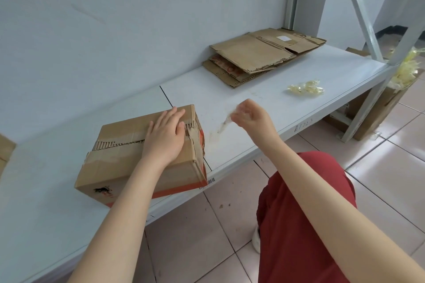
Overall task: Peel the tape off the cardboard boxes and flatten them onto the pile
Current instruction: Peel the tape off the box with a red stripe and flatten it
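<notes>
A closed brown cardboard box with torn paper along its top seam and orange print low on its sides sits on the white shelf. My left hand lies flat on the box's top near its right end, fingers straight. To the right of the box, above the shelf, my right hand pinches a strip of clear tape that hangs down to the left of it. A pile of flattened cardboard lies at the back right of the shelf, against the wall.
A crumpled wad of clear tape lies on the shelf near its right front edge. More yellowish tape hangs on the shelf's metal upright at the right. Another box edge shows at the far left. Tiled floor lies below.
</notes>
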